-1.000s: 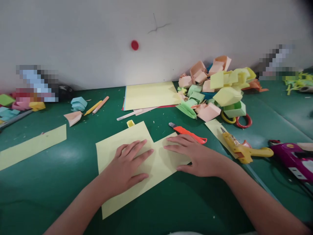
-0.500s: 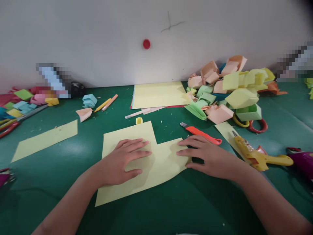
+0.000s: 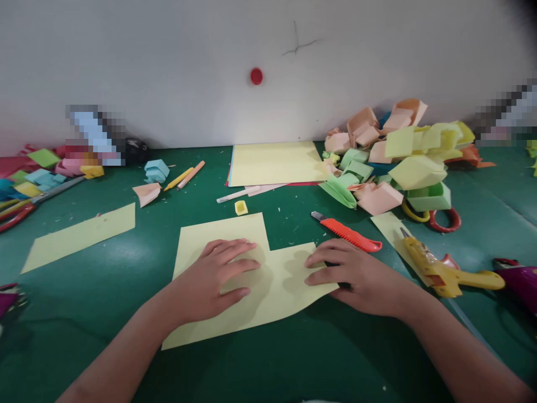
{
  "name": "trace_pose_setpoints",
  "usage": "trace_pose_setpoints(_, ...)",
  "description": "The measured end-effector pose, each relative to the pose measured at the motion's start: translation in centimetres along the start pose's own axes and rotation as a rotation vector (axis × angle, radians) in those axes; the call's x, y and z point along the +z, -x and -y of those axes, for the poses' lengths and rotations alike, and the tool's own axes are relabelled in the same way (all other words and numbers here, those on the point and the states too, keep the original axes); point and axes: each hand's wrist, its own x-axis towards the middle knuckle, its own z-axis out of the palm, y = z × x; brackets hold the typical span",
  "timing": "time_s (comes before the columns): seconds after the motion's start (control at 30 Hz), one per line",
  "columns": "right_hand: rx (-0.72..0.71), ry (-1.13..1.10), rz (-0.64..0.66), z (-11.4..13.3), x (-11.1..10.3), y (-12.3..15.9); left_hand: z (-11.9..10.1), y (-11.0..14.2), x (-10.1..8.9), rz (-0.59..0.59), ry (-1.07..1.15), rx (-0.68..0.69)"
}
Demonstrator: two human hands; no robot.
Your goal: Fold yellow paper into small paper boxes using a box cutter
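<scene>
A pale yellow sheet of paper (image 3: pixel 285 280) with a notch cut from its upper right lies in front of me. My left hand (image 3: pixel 222 277) rests flat on the sheet's left part, fingers spread. At the right end, my right hand (image 3: pixel 352 274) has its fingers on top of the paper and its thumb under the edge, which lifts slightly. Just beyond that hand is an orange-red utility knife (image 3: pixel 350 234), blade out. A tiny yellow folded paper piece (image 3: pixel 241 207) sits beyond the sheet's upper edge.
Folded paper boxes (image 3: pixel 377 168) are heaped at the back right, near red-handled scissors (image 3: pixel 444 219) and a yellow glue gun (image 3: pixel 448 268). A paper stack (image 3: pixel 277 162) lies by the wall. Left are a paper strip (image 3: pixel 84 238), two pencils (image 3: pixel 184 176) and more scissors (image 3: pixel 25 215).
My right thumb has slipped beneath the sheet's right edge, where it was on top or beside it before. My left hand stays nearly still. The view has shifted slightly.
</scene>
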Motion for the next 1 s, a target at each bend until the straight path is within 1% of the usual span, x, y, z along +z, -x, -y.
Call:
trace_pose_setpoints(0.1,0.022,-0.071,-0.012,0.6,0.3,-0.6,-1.2,-0.3,0.4,-0.036,0.004,0.033)
trace_pose_setpoints(0.2,0.138,-0.113,-0.064,1.5,1.2,-1.5,-2.6,-0.8,1.0,-0.036,0.031,0.099)
trace_pose_setpoints(0.27,0.215,-0.097,-0.108,2.1,2.0,-2.1,-3.4,-1.1,1.4,-0.048,0.049,0.099)
trace_pose_setpoints(0.4,0.249,0.008,-0.165,3.0,3.4,-3.1,-4.3,-1.2,2.0,-0.126,0.091,0.096)
trace_pose_setpoints(0.5,0.272,0.063,-0.179,3.2,3.9,-3.5,-4.5,-1.0,2.2,-0.202,0.086,0.153)
trace_pose_setpoints(0.57,0.284,0.087,-0.184,3.3,4.1,-3.7,-4.6,-1.0,2.2,-0.221,0.057,0.212)
trace_pose_setpoints(0.67,0.287,0.11,-0.191,3.3,4.2,-3.9,-4.6,-1.0,2.2,-0.197,0.008,0.267)
trace_pose_setpoints(0.77,0.277,0.123,-0.191,3.3,4.3,-3.9,-4.5,-1.1,2.5,-0.188,-0.02,0.286)
trace_pose_setpoints(0.9,0.277,0.136,-0.195,3.1,4.4,-3.9,-4.2,-1.4,3.0,-0.189,-0.013,0.342)
trace_pose_setpoints(1.0,0.273,0.14,-0.207,2.8,4.7,-3.9,-4.0,-1.5,3.3,-0.16,0.012,0.385)
